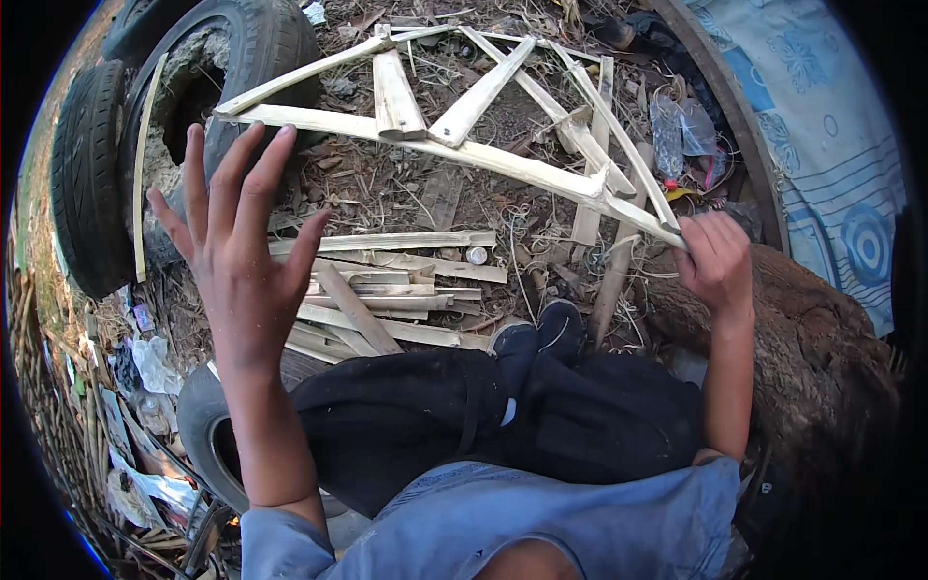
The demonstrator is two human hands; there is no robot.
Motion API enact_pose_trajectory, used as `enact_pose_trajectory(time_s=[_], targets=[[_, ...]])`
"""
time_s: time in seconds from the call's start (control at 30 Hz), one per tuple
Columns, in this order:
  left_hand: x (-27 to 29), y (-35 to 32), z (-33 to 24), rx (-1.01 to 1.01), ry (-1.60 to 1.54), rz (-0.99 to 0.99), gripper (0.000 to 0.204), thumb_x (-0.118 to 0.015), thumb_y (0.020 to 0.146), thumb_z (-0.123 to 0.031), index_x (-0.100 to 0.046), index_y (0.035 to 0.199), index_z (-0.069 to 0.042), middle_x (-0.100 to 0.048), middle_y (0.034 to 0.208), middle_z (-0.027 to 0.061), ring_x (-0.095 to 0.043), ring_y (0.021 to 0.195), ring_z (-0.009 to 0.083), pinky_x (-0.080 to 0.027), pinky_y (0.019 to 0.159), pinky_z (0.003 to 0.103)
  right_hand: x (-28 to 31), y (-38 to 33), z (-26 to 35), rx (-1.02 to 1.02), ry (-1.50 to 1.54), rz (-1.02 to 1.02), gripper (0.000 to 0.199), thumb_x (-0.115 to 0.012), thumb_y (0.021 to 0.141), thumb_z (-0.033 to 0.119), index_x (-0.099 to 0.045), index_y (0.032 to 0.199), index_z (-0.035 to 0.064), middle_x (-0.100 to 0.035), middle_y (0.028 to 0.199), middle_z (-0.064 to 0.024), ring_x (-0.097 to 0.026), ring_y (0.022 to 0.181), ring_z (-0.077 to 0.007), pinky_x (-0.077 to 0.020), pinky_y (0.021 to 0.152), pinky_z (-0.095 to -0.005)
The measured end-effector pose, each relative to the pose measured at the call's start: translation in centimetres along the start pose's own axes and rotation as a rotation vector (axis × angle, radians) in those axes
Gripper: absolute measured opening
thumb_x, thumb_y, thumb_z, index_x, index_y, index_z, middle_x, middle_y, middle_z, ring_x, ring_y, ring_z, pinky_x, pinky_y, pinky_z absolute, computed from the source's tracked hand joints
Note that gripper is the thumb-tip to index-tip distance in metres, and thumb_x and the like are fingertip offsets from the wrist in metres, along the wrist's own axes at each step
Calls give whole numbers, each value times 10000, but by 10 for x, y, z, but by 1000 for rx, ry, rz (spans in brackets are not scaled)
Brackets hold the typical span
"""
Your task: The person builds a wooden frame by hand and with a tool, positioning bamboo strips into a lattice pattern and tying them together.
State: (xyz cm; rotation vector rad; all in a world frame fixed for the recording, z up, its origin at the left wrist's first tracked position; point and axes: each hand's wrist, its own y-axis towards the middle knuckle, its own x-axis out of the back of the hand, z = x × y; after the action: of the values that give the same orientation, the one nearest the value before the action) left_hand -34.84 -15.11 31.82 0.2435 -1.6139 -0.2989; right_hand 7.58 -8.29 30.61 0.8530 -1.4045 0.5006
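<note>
Print first: small bluish packet (143, 317) to the left of the pale strip frame (503, 161), on my side of it; its printing is too small to read. Patterned blue cloth (831, 145) to the right of the frame, with rings, stripes and flower shapes. Clear bottle (665, 135) with a red cap just right of the frame.

Ground (353, 188) under and around the frame: brown earth, dry leaves, plant scraps, outdoors. Worn tyres (85, 179) left of the frame. Loose pile of pale split strips (387, 242) between the frame and my legs. Thick log (802, 329) below the frame's right end.

Frame stretches across in front of me, slats slanting off its long near strip. My right hand (717, 259) is closed around its right end. My left hand (237, 242) is raised near its left end, fingers spread wide, gripping nothing; cannot tell whether the fingertips touch.
</note>
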Motion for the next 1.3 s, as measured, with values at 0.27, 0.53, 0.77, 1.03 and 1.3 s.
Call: enact_pose_trajectory(time_s=[0.27, 0.53, 0.77, 1.03, 1.3], targets=[[22, 90, 34, -344, -68, -107, 342, -746, 773, -111, -649, 1101, -122, -648, 1055, 39, -605, 1094, 235, -294, 1147, 490, 58, -1, -24, 7, -127, -64, 294, -729, 638, 54, -597, 892, -13, -594, 765, -115, -595, 693, -296, -475, 621, -393], [39, 150, 16, -558, -243, 34, 135, -715, 790, -65, -644, 895, -18, -605, 839, 96, -593, 813, 299, -475, 722, 387, 97, -5, -72, -165, -297, -162, 295, -750, 747, 147, -591, 945, -3, -598, 828, -130, -598, 810, -335, -473, 791, -415], [42, 198, 31, -408, -323, 92, 116, -679, 836, -13, -661, 944, 27, -576, 799, 106, -583, 731, 242, -463, 703, 324, 12, 5, -47, -792, -52, -717, 386, -725, 826, 177, -510, 1103, 17, -566, 1015, -151, -568, 957, -319, -443, 877, -410], [39, 227, 21, -363, -401, 76, 146, -671, 855, -22, -684, 991, 27, -563, 791, 91, -565, 716, 196, -449, 678, 314, -197, -151, 60, -1369, 327, 428, 848, -807, 701, 349, -319, 1313, 23, -499, 1227, -238, -548, 1126, -420, -480, 907, -510], [31, 249, 31, -382, -361, -6, 173, -695, 834, -105, -707, 988, -27, -621, 824, 122, -609, 766, 298, -473, 716, 388, -216, -166, 54, -1608, 427, 337, 557, -740, 720, 381, -579, 1067, -24, -655, 1026, -266, -635, 972, -426, -508, 839, -504]])
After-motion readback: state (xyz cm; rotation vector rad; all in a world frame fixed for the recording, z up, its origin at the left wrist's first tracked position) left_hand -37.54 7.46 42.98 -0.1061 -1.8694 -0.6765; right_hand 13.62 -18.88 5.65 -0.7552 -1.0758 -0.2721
